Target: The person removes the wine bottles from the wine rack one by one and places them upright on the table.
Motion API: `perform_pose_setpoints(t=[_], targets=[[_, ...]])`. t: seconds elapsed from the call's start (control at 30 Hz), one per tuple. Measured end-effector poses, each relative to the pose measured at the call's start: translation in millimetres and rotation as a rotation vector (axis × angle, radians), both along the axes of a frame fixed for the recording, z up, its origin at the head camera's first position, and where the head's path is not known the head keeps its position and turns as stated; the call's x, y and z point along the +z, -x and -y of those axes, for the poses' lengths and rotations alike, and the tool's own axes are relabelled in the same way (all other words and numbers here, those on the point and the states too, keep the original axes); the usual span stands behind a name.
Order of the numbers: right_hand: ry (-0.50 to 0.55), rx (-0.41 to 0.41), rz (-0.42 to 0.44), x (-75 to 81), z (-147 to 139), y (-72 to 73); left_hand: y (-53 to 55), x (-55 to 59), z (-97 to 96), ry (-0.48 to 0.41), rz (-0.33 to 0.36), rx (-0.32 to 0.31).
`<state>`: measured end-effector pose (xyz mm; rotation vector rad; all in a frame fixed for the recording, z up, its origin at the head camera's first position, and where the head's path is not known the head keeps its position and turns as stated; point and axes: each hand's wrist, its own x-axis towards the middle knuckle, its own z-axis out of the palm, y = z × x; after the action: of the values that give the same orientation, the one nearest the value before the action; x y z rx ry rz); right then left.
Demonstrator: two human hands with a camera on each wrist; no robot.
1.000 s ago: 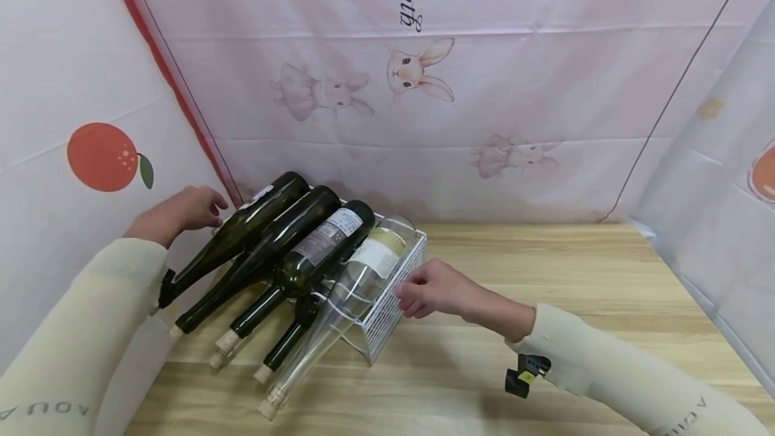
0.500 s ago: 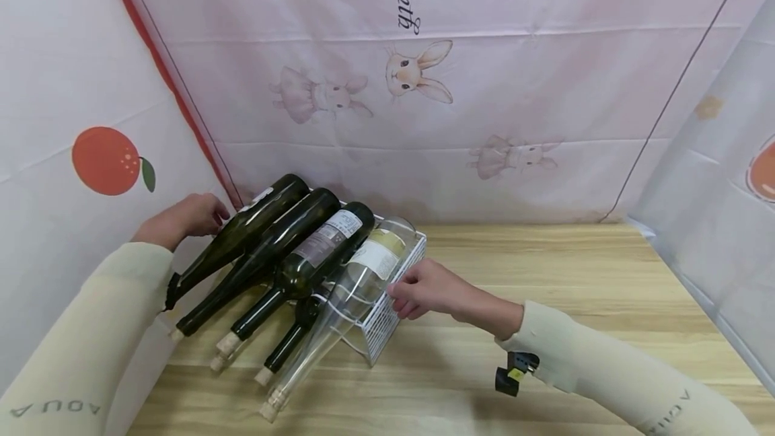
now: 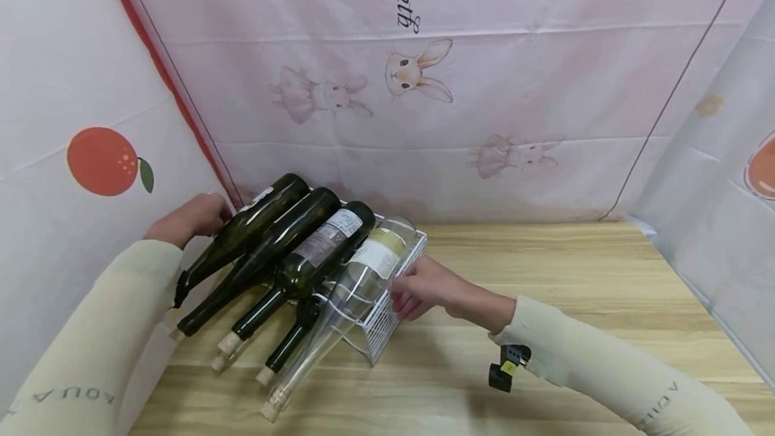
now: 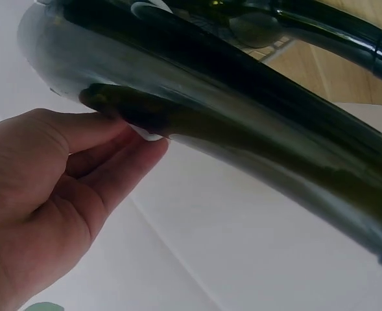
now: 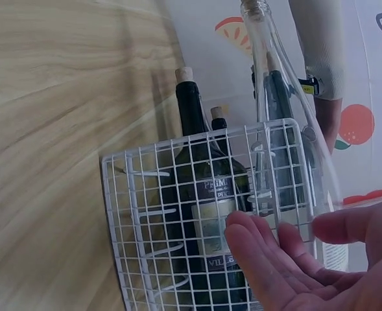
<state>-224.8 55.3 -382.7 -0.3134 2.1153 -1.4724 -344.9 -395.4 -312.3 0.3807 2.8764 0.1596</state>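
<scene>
A white wire wine rack [image 3: 380, 327] carries several wine bottles, tilted with their corked necks toward me. My left hand [image 3: 196, 217] is at the outer side of the leftmost dark green bottle [image 3: 242, 234]. In the left wrist view, that hand's fairly straight fingers [image 4: 122, 172] reach beneath the bottle to a small white piece. My right hand [image 3: 424, 288] is at the rack's right side, close to the clear bottle [image 3: 377, 258]. The right wrist view shows its thumb and bent fingers [image 5: 249, 246] apart, at the rack's edge. Some left fingertips are hidden behind the bottle.
Two more dark bottles [image 3: 303, 221] [image 3: 329, 237] lie along the rack's top, and a lower bottle neck [image 3: 287, 348] shows below. The wooden table [image 3: 545, 274] extends to the right. A printed backdrop [image 3: 508, 73] stands close behind the rack, with a white panel [image 3: 48, 86] at the left.
My left hand has moved right, in against the leftmost bottle. My right hand has shifted slightly left to the rack's edge. The rack and bottles look almost unmoved.
</scene>
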Motion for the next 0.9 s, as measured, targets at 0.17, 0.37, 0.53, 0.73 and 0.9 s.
perform_pose_setpoints(t=[0.17,0.37,0.53,0.73,0.9], targets=[[-0.009,-0.027,0.029,0.1,5,1.2,0.9,-3.6,1.1,-0.004,-0.026,0.021],[-0.035,-0.046,0.045,0.8,8,3.4,4.0,-8.7,3.8,-0.010,-0.073,0.017],[-0.041,-0.037,0.028,2.8,7,6.5,5.9,-8.9,2.2,0.004,-0.100,0.013],[-0.027,-0.037,0.028,2.5,7,9.3,0.7,-7.0,-0.4,0.017,-0.120,-0.017],[-0.012,-0.037,0.036,2.2,7,11.3,-2.5,-4.6,-0.8,0.007,-0.132,-0.015]])
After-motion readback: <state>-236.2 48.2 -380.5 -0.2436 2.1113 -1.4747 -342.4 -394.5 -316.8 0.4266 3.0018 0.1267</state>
